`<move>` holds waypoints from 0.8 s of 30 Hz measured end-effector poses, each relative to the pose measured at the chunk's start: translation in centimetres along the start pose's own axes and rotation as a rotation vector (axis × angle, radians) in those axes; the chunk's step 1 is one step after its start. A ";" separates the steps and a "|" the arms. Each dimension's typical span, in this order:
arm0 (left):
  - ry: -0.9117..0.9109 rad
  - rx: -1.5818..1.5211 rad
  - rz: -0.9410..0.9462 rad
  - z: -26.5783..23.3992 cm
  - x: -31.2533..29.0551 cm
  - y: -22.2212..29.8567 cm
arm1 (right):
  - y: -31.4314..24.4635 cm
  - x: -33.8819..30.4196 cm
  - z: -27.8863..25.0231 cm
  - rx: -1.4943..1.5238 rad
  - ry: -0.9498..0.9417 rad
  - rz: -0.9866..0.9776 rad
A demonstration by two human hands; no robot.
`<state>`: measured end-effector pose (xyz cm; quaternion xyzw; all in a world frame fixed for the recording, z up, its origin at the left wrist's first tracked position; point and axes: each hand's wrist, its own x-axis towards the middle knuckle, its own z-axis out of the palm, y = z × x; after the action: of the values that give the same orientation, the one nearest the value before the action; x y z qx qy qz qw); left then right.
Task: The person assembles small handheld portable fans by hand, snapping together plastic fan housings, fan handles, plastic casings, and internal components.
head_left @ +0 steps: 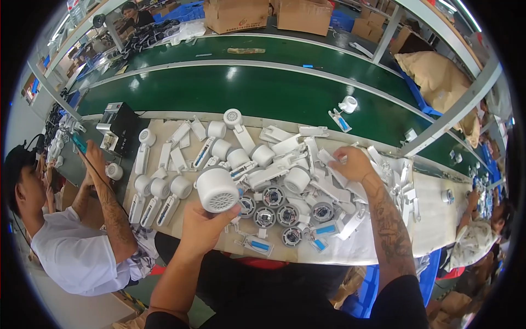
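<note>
My left hand (200, 227) is closed around a white handheld fan (217, 189), its round head up and the slotted grille facing me. At the right of the pile, my right hand (353, 164) has its fingers bent and closed on a long white plastic handle cover (327, 159). Between the hands lies a heap of white fan parts. Several round fan heads (265, 217) show their dark inner workings, and some handles (257, 244) are open with blue batteries in them. Left of the heap, closed fans (159, 188) lie in a row.
A co-worker in a white shirt (76, 247) at the left holds a teal tool (79, 143) beside a metal-fronted box device (112, 129). A green conveyor belt (219, 88) runs behind the table, carrying an opened fan (347, 104). Cardboard boxes (235, 16) stand beyond; blue bins (361, 293) sit below right.
</note>
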<state>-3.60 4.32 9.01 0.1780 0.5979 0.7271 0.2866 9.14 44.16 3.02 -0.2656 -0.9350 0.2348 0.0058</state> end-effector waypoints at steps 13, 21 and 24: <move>-0.085 -0.450 -0.220 1.5 1.2 0.2 | -6.6 -1.6 -0.6 0.290 0.442 -0.193; -0.112 -0.476 -0.251 3.4 2.0 -1.2 | -15.2 -11.3 2.2 0.976 0.492 -0.485; -0.142 -0.517 -0.224 4.8 1.9 -1.4 | -16.3 -13.3 3.8 0.738 0.562 -0.524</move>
<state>-1.94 9.37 8.51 0.0824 0.3873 0.8049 0.4419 12.00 23.64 8.35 -0.0563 -0.7878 0.4584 0.4076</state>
